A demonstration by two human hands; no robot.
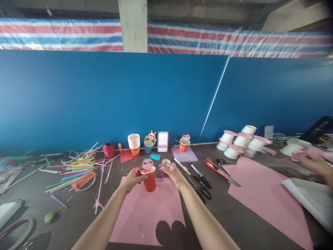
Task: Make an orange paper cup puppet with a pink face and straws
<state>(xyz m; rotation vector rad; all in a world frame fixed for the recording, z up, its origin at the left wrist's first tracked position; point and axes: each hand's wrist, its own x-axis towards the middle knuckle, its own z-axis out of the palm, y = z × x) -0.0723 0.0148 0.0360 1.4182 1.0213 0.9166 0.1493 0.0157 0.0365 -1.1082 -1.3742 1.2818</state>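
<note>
A red paper cup [150, 183] with a pink paper face [147, 164] standing up out of its mouth is upright over a pink sheet [145, 218]. My left hand [133, 181] grips the cup's rim from the left, thumb across its front. To the cup's right, apart from it, my right hand [172, 174] is closed in a pinch; a small purple bit shows at its fingertips, too small to name. A roll of clear tape [165, 161] lies just behind that hand.
Left are many coloured straws [78, 173]. Behind stand stacked paper cups [134, 142] and a finished-looking cup figure [183, 145]. Scissors [201, 192], markers [200, 175] and a box cutter [221, 171] lie right. Another person's hand [316, 166] works at far right.
</note>
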